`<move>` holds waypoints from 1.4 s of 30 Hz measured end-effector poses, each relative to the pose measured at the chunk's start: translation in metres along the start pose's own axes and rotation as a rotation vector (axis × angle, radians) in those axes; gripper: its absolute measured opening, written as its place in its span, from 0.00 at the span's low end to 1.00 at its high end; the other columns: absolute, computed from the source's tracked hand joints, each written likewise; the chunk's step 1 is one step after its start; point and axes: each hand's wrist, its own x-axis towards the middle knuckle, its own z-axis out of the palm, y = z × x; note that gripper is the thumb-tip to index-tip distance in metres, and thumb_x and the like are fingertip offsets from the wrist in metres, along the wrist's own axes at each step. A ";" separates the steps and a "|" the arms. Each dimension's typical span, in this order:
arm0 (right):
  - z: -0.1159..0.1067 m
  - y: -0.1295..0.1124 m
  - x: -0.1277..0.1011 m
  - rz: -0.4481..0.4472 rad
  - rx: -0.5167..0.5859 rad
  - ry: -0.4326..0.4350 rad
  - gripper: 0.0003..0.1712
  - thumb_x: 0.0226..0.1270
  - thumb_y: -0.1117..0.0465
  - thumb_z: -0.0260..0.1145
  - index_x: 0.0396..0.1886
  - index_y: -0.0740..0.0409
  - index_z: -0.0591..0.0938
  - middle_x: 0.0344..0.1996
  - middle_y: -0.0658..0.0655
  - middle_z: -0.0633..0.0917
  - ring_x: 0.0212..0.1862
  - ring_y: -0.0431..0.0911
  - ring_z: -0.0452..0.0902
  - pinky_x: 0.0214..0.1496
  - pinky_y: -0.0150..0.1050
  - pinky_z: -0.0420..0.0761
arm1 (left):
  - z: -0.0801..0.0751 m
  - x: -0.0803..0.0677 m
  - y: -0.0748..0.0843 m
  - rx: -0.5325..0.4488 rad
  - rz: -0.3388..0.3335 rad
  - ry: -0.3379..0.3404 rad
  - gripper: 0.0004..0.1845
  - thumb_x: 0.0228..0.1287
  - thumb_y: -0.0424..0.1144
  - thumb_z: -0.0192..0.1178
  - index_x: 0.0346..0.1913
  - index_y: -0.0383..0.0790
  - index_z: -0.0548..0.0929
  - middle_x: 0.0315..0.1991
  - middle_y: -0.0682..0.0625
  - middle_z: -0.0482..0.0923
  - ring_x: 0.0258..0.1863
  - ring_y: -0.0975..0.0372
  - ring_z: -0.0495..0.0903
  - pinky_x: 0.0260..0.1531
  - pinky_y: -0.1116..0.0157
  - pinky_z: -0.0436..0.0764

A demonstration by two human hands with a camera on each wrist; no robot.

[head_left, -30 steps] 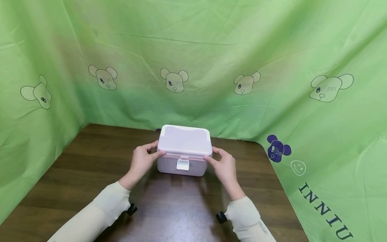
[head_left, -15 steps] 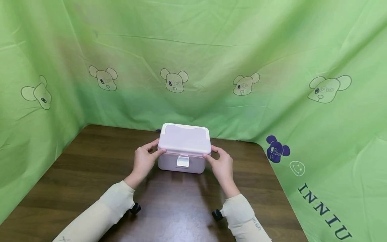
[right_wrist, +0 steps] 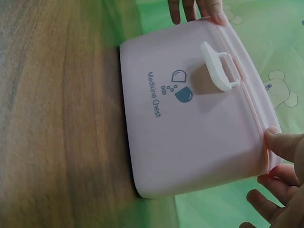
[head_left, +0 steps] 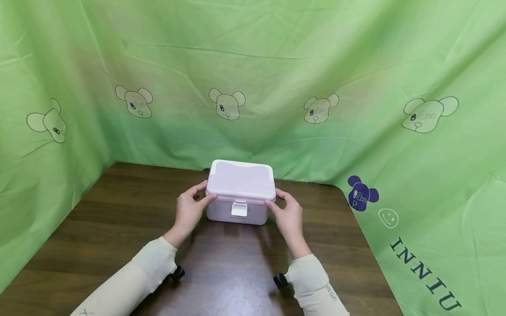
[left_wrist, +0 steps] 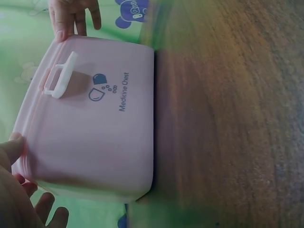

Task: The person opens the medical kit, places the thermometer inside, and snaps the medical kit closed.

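Here, two hands clasp a pale pink medicine chest (head_left: 241, 193) at the middle of the brown bench (head_left: 118, 219).

From the left: the left hand (head_left: 189, 210) has its fingers (head_left: 197, 189) curled round the lid's left edge, thumb at the front corner; the right hand (head_left: 290, 213) mirrors it on the right edge, fingers gripping the lid. Holding both ends seems to steady the box squarely. It stands upright with lid down, a white latch (head_left: 239, 209) hanging at the front centre, with "Medicine Chest" (right_wrist: 156, 94) and a blue capsule mark printed below it. Green cloth (head_left: 253, 66) printed with bears hangs behind and to both sides.
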 end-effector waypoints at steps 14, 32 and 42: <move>0.015 0.003 -0.011 0.032 0.033 0.126 0.27 0.61 0.54 0.79 0.59 0.58 0.85 0.55 0.60 0.87 0.64 0.53 0.79 0.70 0.50 0.73 | 0.002 0.002 -0.014 0.145 -0.047 -0.167 0.49 0.56 0.50 0.78 0.76 0.36 0.67 0.70 0.40 0.74 0.69 0.50 0.73 0.67 0.48 0.74; 0.062 -0.011 -0.060 -0.019 0.104 0.361 0.37 0.57 0.54 0.81 0.63 0.61 0.77 0.61 0.59 0.74 0.61 0.59 0.72 0.66 0.46 0.69 | 0.003 0.002 -0.024 0.157 -0.070 -0.170 0.45 0.56 0.53 0.77 0.74 0.39 0.72 0.66 0.41 0.78 0.69 0.51 0.74 0.65 0.47 0.76; 0.093 -0.029 -0.081 0.012 0.114 0.311 0.35 0.52 0.55 0.84 0.58 0.58 0.81 0.60 0.55 0.75 0.66 0.52 0.69 0.69 0.50 0.66 | 0.003 0.002 -0.022 0.176 -0.064 -0.151 0.41 0.56 0.51 0.78 0.71 0.40 0.77 0.63 0.43 0.81 0.64 0.52 0.79 0.59 0.48 0.80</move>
